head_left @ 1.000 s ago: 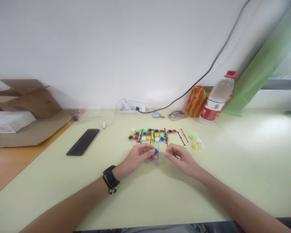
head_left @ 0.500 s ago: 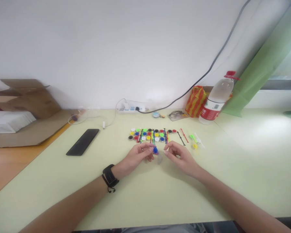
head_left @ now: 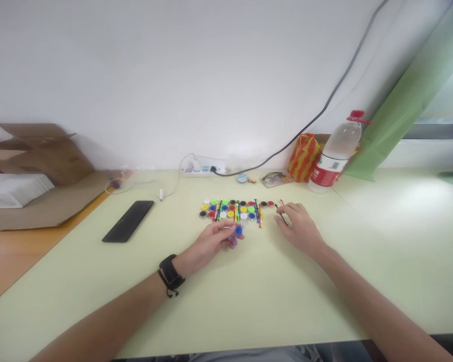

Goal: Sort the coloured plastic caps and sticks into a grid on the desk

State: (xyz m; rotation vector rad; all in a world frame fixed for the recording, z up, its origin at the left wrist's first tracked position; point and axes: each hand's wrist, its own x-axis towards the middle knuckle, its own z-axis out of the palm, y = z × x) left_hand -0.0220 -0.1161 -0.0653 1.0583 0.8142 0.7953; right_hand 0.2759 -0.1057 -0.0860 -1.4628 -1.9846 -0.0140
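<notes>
My left hand (head_left: 216, 237) pinches a small round blue disc (head_left: 238, 231) between thumb and fingertips. A purplish tint shows under its fingers; what that is I cannot make out. Farther right, my right hand (head_left: 301, 230) is lowered to the table with thumb and forefinger apart, beside a thin black strip (head_left: 283, 217) with widened ends. Whether the fingertips touch the strip I cannot tell. A red strip (head_left: 282, 202) pokes out behind the right hand. Beyond both hands lie rows of coloured round discs (head_left: 243, 209) with several thin strips (head_left: 257, 211) laid across them.
A black phone (head_left: 129, 221) lies on the left. Along the wall are a white power strip (head_left: 204, 169), a striped red-yellow bag (head_left: 304, 158) and a large water bottle (head_left: 335, 156). Cardboard (head_left: 66, 161) with a white stack (head_left: 18, 190) stands at far left.
My right hand has moved right and forward, from near the blue disc to the black strip, and now hides the loose pieces at the right. My left hand still holds the blue disc.
</notes>
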